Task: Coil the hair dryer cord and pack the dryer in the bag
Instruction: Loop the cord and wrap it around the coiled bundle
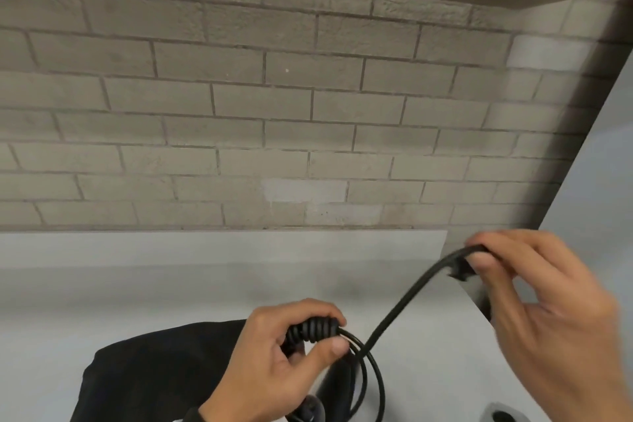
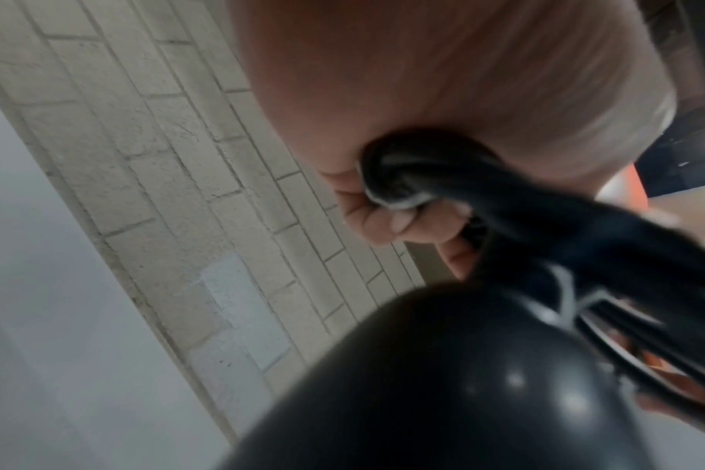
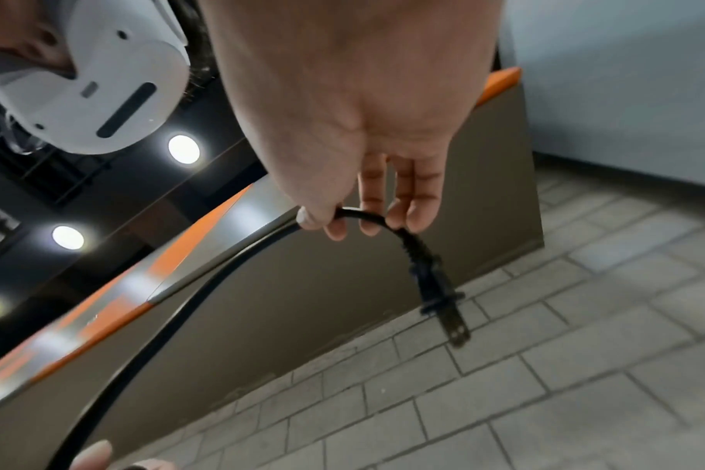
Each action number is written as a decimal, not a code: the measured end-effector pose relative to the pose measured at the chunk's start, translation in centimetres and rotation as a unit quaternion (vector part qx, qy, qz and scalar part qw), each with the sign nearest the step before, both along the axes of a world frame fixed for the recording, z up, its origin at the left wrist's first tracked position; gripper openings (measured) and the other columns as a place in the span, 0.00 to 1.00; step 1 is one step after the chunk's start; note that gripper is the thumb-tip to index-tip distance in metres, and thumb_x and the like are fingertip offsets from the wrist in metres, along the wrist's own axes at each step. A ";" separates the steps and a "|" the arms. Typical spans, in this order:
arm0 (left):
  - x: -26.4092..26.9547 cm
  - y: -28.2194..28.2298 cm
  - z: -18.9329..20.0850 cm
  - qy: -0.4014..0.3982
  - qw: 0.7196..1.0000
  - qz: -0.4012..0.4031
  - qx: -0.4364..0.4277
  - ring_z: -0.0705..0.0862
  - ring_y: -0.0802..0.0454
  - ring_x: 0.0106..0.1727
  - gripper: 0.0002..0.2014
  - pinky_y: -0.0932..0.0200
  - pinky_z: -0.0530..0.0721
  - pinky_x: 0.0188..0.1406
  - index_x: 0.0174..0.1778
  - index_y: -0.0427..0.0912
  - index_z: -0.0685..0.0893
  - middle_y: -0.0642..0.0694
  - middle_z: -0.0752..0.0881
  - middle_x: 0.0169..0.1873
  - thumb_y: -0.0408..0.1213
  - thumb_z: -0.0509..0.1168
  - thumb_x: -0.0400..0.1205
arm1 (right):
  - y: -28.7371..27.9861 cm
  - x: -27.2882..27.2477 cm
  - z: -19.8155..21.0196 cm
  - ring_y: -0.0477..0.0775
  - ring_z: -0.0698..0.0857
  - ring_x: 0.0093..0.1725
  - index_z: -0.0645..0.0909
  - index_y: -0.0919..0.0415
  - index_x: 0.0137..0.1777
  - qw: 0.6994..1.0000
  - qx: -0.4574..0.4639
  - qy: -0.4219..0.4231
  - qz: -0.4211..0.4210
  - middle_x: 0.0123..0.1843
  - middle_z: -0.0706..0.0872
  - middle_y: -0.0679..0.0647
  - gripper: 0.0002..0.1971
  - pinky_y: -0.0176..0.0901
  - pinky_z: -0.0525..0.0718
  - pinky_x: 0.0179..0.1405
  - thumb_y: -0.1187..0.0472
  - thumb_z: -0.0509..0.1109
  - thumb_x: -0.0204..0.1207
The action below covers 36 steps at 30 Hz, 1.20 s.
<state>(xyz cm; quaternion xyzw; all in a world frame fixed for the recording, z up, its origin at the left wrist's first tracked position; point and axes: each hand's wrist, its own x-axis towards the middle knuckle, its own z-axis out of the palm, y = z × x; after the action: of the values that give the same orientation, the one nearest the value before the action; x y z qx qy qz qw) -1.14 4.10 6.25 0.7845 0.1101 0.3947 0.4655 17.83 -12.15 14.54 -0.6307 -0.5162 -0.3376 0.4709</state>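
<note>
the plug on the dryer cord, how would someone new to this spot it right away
Start at the grey brick wall and drop to the right hand, which pinches the black cord near its end. The plug hangs just past those fingers: unlike the smooth cord, it has a ribbed collar and flat metal prongs.

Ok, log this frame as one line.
stage: coiling cord | left hand: grips wound cord | right hand: pinches cord end near plug | bag: on counter, dryer unpacked
</note>
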 end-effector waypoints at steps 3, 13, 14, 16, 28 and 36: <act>-0.3 -0.6 0.5 0.026 0.997 -0.066 -0.008 0.70 0.46 0.21 0.12 0.54 0.65 0.21 0.45 0.55 0.91 0.50 0.86 0.30 0.49 0.81 0.68 | 2.0 0.0 -0.1 0.43 0.82 0.38 0.89 0.59 0.48 0.998 -0.025 0.059 0.027 0.40 0.86 0.49 0.12 0.25 0.77 0.42 0.53 0.67 0.79; -0.3 -1.5 0.2 -0.058 0.998 -0.030 -0.009 0.66 0.62 0.18 0.11 0.66 0.63 0.19 0.44 0.56 0.92 0.60 0.84 0.27 0.52 0.80 0.69 | 5.0 -0.5 -4.0 0.53 0.81 0.23 0.82 0.59 0.38 0.898 -0.078 0.390 0.185 0.33 0.84 0.53 0.14 0.34 0.79 0.24 0.55 0.62 0.83; -0.2 -1.6 0.1 -0.078 0.997 -0.022 -0.010 0.66 0.61 0.18 0.12 0.65 0.62 0.18 0.44 0.56 0.92 0.61 0.83 0.26 0.55 0.79 0.70 | 5.0 -0.8 -4.7 0.55 0.80 0.23 0.81 0.62 0.38 0.881 -0.081 0.421 0.202 0.32 0.84 0.54 0.15 0.36 0.79 0.24 0.56 0.62 0.83; 0.1 -1.7 -0.1 -0.105 0.994 -0.003 -0.017 0.66 0.55 0.16 0.14 0.62 0.62 0.16 0.44 0.55 0.92 0.59 0.84 0.26 0.59 0.77 0.71 | 5.1 -1.3 -6.0 0.57 0.78 0.22 0.81 0.65 0.38 0.845 -0.088 0.474 0.230 0.32 0.83 0.55 0.16 0.40 0.78 0.23 0.56 0.62 0.83; 1.0 -1.8 -0.7 -0.113 0.991 0.067 0.008 0.71 0.44 0.16 0.10 0.57 0.68 0.15 0.45 0.54 0.90 0.56 0.85 0.24 0.52 0.77 0.71 | 5.1 -6.2 -9.0 0.51 0.71 0.22 0.83 0.68 0.43 0.564 -0.090 0.726 0.383 0.26 0.76 0.58 0.08 0.38 0.70 0.21 0.62 0.70 0.80; 1.1 -1.3 -1.3 -0.091 0.985 0.138 0.052 0.78 0.49 0.18 0.11 0.58 0.74 0.14 0.48 0.58 0.88 0.54 0.90 0.31 0.56 0.76 0.73 | 3.3 -9.4 -7.5 0.62 0.84 0.27 0.76 0.48 0.61 0.682 -0.018 0.661 0.312 0.42 0.93 0.61 0.16 0.41 0.86 0.30 0.49 0.69 0.75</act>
<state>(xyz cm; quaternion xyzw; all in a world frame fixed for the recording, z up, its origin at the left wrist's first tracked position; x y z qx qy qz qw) -0.02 2.78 4.95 0.7460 0.1535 0.5300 0.3730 8.40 -8.90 7.02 -0.5009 -0.2440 0.3428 0.7564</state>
